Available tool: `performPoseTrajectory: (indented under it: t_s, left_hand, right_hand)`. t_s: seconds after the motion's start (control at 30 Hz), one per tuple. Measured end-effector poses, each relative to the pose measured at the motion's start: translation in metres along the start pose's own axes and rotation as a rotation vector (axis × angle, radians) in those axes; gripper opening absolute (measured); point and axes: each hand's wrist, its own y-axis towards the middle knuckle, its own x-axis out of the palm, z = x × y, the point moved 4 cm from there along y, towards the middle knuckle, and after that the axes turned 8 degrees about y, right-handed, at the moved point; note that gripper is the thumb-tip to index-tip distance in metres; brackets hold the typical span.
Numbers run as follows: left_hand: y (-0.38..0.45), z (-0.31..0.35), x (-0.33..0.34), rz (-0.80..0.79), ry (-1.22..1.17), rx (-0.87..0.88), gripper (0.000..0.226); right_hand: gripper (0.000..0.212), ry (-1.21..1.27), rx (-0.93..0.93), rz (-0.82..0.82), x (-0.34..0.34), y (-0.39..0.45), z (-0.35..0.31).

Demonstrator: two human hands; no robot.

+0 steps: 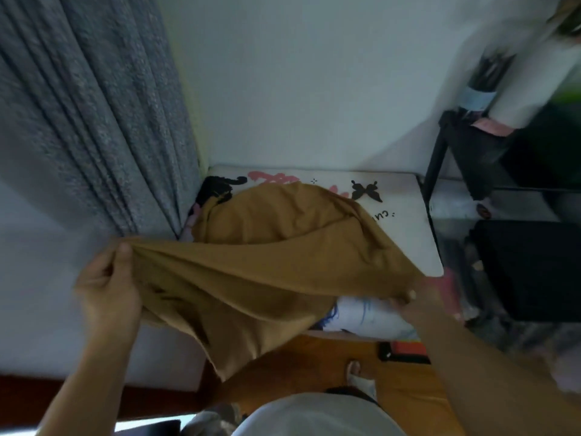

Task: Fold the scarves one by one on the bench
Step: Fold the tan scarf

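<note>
A mustard-brown scarf [270, 259] is stretched between my two hands over the bench [405, 209], which has a white cover printed with black butterflies and pink shapes. My left hand [107, 294] pinches one end at the left, above the bench's near corner. At the right, my right hand [412, 305] grips the other end near the bench's front edge. The scarf's far part lies on the bench top and a loose flap hangs down toward the floor. A white and blue cloth [361, 316] lies under the scarf at the bench's front.
A grey curtain [94, 121] hangs at the left against the white wall. A black metal shelf [503, 190] with dark items stands to the right of the bench. The orange-brown floor [402, 391] lies below, with my foot [355, 372] and a red and black object [405, 350] on it.
</note>
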Motion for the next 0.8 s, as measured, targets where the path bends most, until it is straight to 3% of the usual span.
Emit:
performPoseTrajectory:
  t_s: [0.13, 0.23, 0.33, 0.43, 0.63, 0.73, 0.8]
  left_hand:
    - [-0.014, -0.028, -0.022, -0.175, 0.108, 0.053, 0.023]
    - [-0.025, -0.036, -0.038, -0.203, 0.143, 0.019, 0.022]
    - [-0.034, -0.035, -0.045, -0.191, 0.144, 0.008, 0.020]
    - [-0.038, -0.030, -0.045, -0.184, 0.119, 0.000, 0.018]
    - [-0.042, -0.030, -0.047, -0.172, 0.117, 0.033, 0.035]
    - [-0.045, -0.032, -0.046, -0.143, 0.154, 0.021, 0.032]
    - [-0.049, -0.033, -0.044, -0.146, 0.184, 0.009, 0.023]
  right_hand:
    - [0.045, 0.225, 0.158, 0.169, 0.008, -0.082, 0.055]
    - [0.057, 0.218, 0.334, 0.106, 0.047, -0.108, 0.094]
    - [0.037, 0.149, 0.399, 0.053, 0.070, -0.116, 0.124]
    - [0.024, 0.109, 0.344, 0.088, 0.085, -0.121, 0.132]
    - [0.026, 0.030, 0.106, 0.224, 0.059, -0.096, 0.089]
    - [0.030, 0.014, -0.044, 0.363, 0.028, -0.077, 0.053]
    - [0.039, 0.053, -0.060, 0.355, 0.014, -0.068, 0.041]
